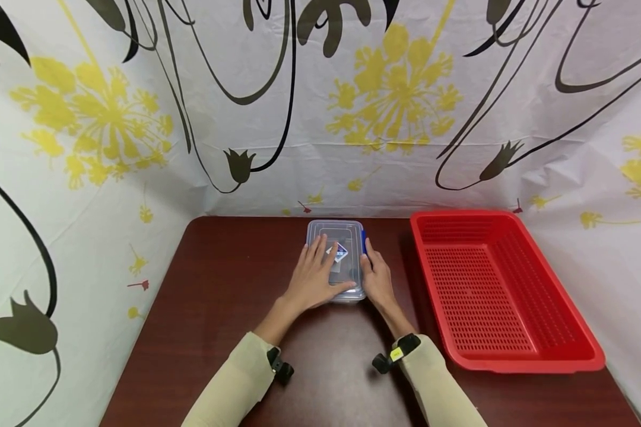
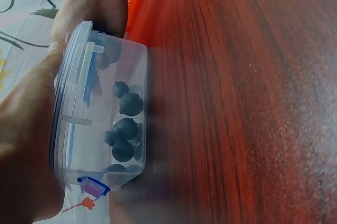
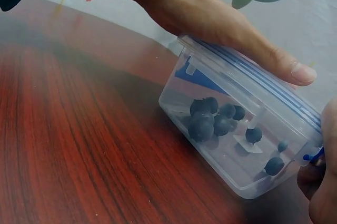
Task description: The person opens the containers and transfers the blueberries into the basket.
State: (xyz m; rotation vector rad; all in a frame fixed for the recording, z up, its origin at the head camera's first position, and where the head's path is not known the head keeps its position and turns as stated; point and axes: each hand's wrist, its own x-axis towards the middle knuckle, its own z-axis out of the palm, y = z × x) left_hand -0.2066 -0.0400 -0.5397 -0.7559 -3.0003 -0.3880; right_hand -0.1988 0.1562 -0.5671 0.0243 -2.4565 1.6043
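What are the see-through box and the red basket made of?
The box looks like clear, glossy plastic: dark balls show through its walls. The basket looks like stiff red plastic, moulded with small holes all over. The table seems dark wood or wood-look laminate, with visible grain.

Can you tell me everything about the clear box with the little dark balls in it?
The box is a small rectangle of clear plastic with a clear lid edged in blue, a blue clip on its right side and a small label on top. Inside lie round dark balls, bunched toward one end. It sits flat on the brown table, near the back, left of the red basket. The left hand rests flat on the lid; the right hand touches the clip side.
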